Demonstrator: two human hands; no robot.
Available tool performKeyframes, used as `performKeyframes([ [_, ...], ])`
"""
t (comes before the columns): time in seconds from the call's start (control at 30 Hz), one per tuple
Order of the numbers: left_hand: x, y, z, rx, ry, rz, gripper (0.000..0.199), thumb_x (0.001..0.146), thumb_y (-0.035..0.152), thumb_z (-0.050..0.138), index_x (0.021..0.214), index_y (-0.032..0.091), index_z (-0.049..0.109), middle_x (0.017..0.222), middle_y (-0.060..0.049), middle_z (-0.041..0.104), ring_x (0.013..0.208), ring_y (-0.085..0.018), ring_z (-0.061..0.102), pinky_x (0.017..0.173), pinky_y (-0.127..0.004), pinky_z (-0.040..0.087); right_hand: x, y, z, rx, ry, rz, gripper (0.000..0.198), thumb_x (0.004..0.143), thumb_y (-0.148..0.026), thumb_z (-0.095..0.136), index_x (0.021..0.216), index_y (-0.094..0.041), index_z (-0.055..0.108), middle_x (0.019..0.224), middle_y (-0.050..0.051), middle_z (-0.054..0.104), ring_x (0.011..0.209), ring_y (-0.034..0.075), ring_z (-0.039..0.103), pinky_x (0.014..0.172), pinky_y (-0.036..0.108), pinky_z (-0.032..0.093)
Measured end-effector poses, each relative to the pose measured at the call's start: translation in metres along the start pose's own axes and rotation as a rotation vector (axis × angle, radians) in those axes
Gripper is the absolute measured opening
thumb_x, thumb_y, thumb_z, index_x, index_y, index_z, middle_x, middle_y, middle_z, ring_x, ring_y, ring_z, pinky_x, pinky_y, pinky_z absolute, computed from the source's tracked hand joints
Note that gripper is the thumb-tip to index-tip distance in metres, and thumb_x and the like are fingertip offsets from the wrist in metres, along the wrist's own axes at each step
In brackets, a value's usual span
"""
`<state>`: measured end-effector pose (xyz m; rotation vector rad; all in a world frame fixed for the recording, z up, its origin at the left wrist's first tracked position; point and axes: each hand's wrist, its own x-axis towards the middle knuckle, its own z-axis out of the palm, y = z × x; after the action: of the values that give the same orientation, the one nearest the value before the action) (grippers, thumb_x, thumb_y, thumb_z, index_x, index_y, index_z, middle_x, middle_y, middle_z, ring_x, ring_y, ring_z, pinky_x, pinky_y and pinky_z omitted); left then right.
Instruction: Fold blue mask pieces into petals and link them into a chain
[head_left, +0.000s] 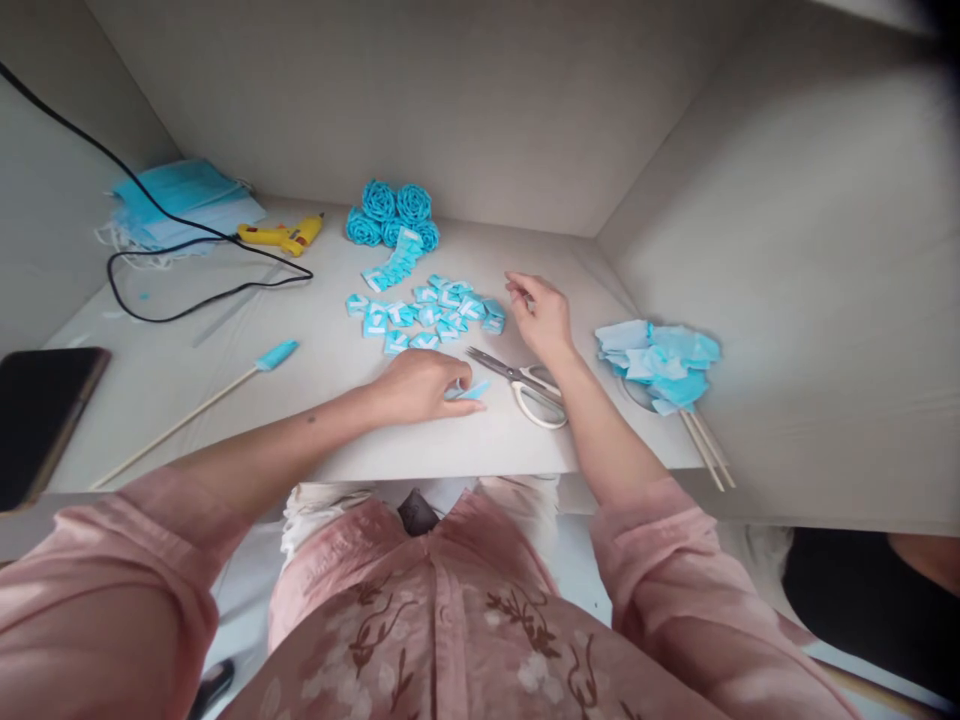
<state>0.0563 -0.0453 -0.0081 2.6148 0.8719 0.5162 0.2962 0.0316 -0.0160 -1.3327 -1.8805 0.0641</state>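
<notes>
Near the table's front edge, my left hand (424, 387) pinches a small light-blue piece of mask fabric (472, 389) between thumb and fingers. My right hand (540, 315) hovers just right of the folded blue-and-white pieces (429, 315), its fingers apart and slightly bent, with nothing visible in them. Scissors with white handles (538, 385) lie between the hands, partly under my right wrist. Beyond the folded pieces are several rolled blue rosettes (396, 205) stacked against the back panel, with a folded blue strip (395, 260) in front of them.
Blue face masks (180, 200), a yellow glue gun (289, 235) and its black cord (180, 310) occupy the left. A stick with a blue tip (187, 420) and a phone (45, 420) lie nearer. At right, blue fabric (664, 360) sits over sticks (705, 450) jutting past the edge.
</notes>
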Motion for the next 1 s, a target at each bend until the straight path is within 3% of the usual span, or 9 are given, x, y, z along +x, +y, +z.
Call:
performKeyframes([
  [0.07,-0.001,0.005,0.002,0.107,-0.044,-0.023,0.027,0.081,0.046,0.065,0.081,0.019,0.065,0.08,-0.005,0.069,0.074,-0.021,0.062,0.061,-0.029,0.035,0.0,0.002,0.0,0.008,-0.012,0.017,0.037,0.09,-0.023,0.047,0.12,-0.02,0.068,0.106,0.008,0.074,0.098,0.022,0.067,0.095,0.037,0.051],
  [0.17,-0.001,0.005,0.004,0.162,-0.081,-0.015,0.007,0.081,0.024,0.059,0.08,0.019,0.064,0.085,-0.005,0.07,0.08,-0.022,0.064,0.063,-0.03,0.036,-0.001,0.003,0.001,0.014,-0.02,0.045,0.038,0.09,-0.025,0.047,0.121,-0.021,0.068,0.103,0.007,0.074,0.094,0.02,0.067,0.092,0.036,0.052],
  [0.23,0.0,0.001,0.002,0.139,-0.081,-0.01,0.01,0.08,0.017,0.054,0.08,0.019,0.064,0.086,-0.005,0.07,0.08,-0.02,0.064,0.064,-0.029,0.037,-0.002,0.0,0.002,0.023,-0.026,0.053,0.038,0.09,-0.026,0.047,0.122,-0.021,0.068,0.102,0.007,0.075,0.09,0.02,0.067,0.09,0.035,0.052],
  [0.43,0.004,-0.011,-0.004,0.068,0.012,-0.009,0.013,0.082,0.015,0.053,0.083,0.018,0.066,0.088,-0.005,0.071,0.083,-0.021,0.064,0.07,-0.029,0.04,-0.002,-0.006,-0.004,0.033,-0.026,0.06,0.04,0.09,-0.029,0.047,0.125,-0.021,0.066,0.101,0.007,0.075,0.086,0.019,0.067,0.085,0.034,0.052],
  [0.63,0.004,-0.012,-0.004,-0.009,-0.041,0.095,0.021,0.093,0.031,0.055,0.087,0.017,0.069,0.089,-0.007,0.071,0.085,-0.021,0.064,0.074,-0.029,0.041,0.009,0.032,-0.03,-0.115,0.139,0.155,0.042,0.087,-0.024,0.045,0.123,-0.016,0.066,0.105,0.012,0.073,0.092,0.024,0.066,0.087,0.04,0.052],
  [0.73,0.004,-0.011,-0.004,-0.035,-0.015,0.105,0.032,0.098,0.038,0.048,0.089,0.016,0.069,0.09,-0.009,0.071,0.087,-0.022,0.063,0.077,-0.03,0.042,0.008,0.045,-0.039,-0.257,-0.017,0.228,0.033,0.086,-0.025,0.052,0.112,-0.017,0.072,0.107,0.013,0.073,0.092,0.025,0.066,0.089,0.042,0.051],
  [0.87,0.004,-0.014,-0.004,-0.064,0.141,0.1,0.027,0.097,0.032,0.048,0.092,0.017,0.069,0.094,-0.01,0.07,0.094,-0.023,0.062,0.085,-0.034,0.044,0.002,0.044,-0.039,-0.39,-0.329,0.267,0.018,0.077,-0.03,0.071,0.09,-0.02,0.075,0.105,0.012,0.071,0.099,0.027,0.063,0.091,0.042,0.049],
  [0.93,0.004,-0.016,-0.004,-0.072,0.227,0.099,0.024,0.096,0.031,0.05,0.098,0.017,0.069,0.1,-0.011,0.07,0.1,-0.024,0.062,0.091,-0.037,0.045,0.002,0.039,-0.037,-0.383,-0.327,0.272,0.008,0.077,-0.027,0.071,0.08,-0.02,0.071,0.099,0.011,0.071,0.1,0.027,0.062,0.091,0.041,0.048],
  [1.0,0.004,-0.017,-0.005,-0.083,0.306,0.094,0.024,0.094,0.031,0.052,0.107,0.018,0.068,0.109,-0.012,0.07,0.107,-0.025,0.062,0.096,-0.04,0.045,0.004,0.032,-0.037,-0.223,-0.223,0.284,0.01,0.081,-0.03,0.067,0.078,-0.02,0.066,0.091,0.009,0.07,0.093,0.024,0.063,0.089,0.04,0.048],
])
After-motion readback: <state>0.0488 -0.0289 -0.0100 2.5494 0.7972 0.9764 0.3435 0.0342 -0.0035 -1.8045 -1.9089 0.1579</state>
